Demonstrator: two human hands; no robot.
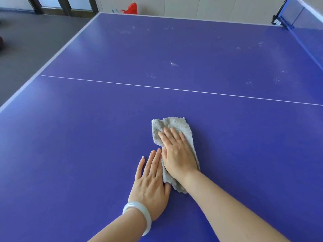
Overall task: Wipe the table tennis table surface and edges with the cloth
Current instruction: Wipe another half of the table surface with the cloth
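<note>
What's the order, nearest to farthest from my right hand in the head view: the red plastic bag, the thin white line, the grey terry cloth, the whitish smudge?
1. The grey terry cloth, pressed flat under the right hand.
2. The thin white line, crossing the blue table beyond the cloth.
3. The whitish smudge, past that line.
4. The red plastic bag, behind the far edge, upper left.

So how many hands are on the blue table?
2. The left hand lies flat on the bare table, just beside the cloth; the right hand presses flat on top of the cloth.
</note>
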